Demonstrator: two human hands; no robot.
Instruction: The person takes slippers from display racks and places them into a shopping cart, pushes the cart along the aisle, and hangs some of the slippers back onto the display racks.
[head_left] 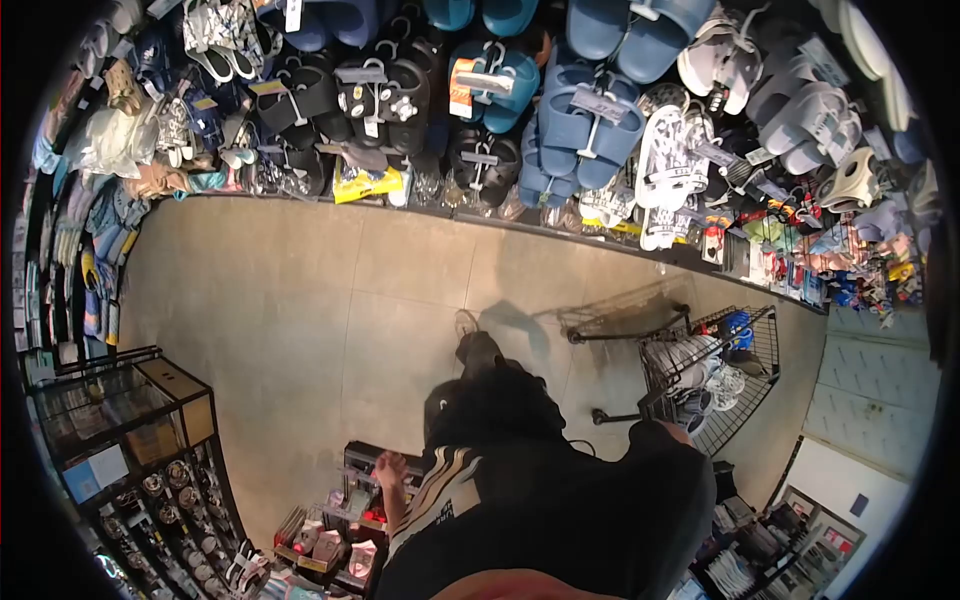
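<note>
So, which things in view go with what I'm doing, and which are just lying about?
Probably part of the job:
cart beside you
footwear inside it

Just around:
hanging sandals ahead
display stand on your left

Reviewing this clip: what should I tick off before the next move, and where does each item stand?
1. Left hand in view: ok, out at the wearer's left side.
2. Left hand apart from the goods display: cannot tell; they appear close together.
3. Right hand in view: not ok, I cannot make it out past the dark sleeve.
4. Wire cart loaded: ok, footwear lies inside.
5. Blue slides hung on the rack ahead: ok.
6. Their price tag legible: not ok, too small to read.
</note>
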